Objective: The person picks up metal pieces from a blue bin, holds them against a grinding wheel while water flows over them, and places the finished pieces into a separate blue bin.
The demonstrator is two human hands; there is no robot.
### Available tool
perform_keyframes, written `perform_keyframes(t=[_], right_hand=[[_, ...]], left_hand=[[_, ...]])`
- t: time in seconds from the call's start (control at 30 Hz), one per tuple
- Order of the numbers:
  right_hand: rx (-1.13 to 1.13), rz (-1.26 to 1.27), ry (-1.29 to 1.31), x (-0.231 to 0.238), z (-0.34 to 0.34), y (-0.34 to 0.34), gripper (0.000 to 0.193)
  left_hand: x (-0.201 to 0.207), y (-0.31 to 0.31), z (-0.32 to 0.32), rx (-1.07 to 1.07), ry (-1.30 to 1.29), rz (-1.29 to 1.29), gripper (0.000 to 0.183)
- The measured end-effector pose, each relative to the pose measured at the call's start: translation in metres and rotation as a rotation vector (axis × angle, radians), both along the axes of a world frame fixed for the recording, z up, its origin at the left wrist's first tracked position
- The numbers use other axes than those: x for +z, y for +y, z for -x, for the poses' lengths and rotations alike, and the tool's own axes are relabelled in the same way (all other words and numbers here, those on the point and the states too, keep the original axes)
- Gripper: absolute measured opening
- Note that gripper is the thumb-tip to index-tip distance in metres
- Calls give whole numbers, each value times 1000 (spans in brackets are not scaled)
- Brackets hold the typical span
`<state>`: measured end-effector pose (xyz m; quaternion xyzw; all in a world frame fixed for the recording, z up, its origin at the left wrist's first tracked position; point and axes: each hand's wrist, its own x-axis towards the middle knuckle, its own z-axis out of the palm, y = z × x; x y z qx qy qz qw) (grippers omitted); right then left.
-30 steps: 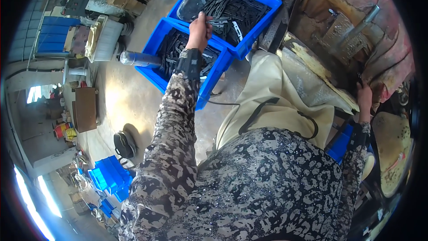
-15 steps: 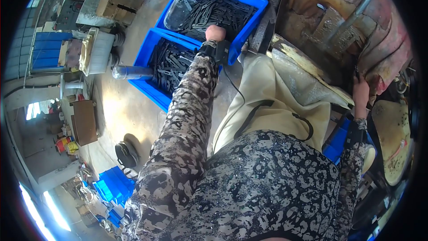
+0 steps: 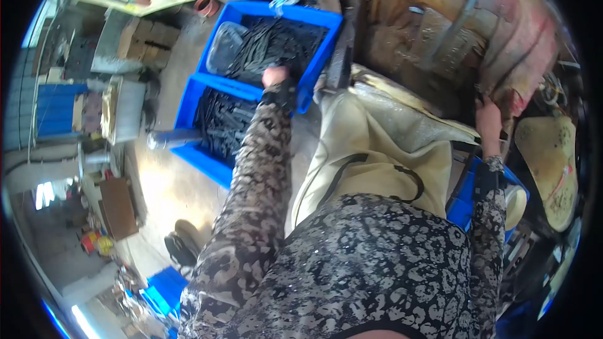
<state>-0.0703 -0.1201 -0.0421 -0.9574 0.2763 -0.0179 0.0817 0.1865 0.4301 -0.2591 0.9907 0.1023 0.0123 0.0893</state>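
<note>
My left hand reaches out over the near edge of the far blue bin, which holds many thin black strips. It looks closed, with its fingertips hidden beneath it. My right hand is at the worktop's right side, beside the hanging pink cloth. Its fingers are drawn together at a small dark piece that I cannot make out. Against the far bin stands a second blue bin of similar black strips.
A clear plastic tub lies in the far bin. A metal rod slants over the brown, wet-looking worktop. A cream apron covers my lap. To the right are a padded seat and another blue bin.
The whole view has tilted, so the bins and worktop sit further left, with the bins lower. Both hands stay at about the same places beside the bins and cloth.
</note>
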Motion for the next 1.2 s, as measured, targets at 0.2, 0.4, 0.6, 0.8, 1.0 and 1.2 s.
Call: perform_keyframes(t=[0.2, 0.4, 0.6, 0.8, 1.0, 1.2], right_hand=[[-116, 40, 26, 0, 21, -3, 26], [-125, 10, 1, -2, 21, -5, 25], [-138, 0, 23, -3, 21, -5, 25], [-139, -18, 14, -1, 19, -6, 25], [-153, -32, 6, -2, 21, -8, 25], [-178, -41, -7, -6, 20, -9, 25]], left_hand=[[48, -58, 25, 63, -38, 385, 42], [81, -53, 9, 69, -457, 904, 17], [104, -55, 6, 464, 62, 1897, 21], [150, -96, 38, 311, 151, 2135, 7], [194, -156, 56, 332, 182, 2440, 12], [220, -207, 84, -127, 321, 2012, 14]])
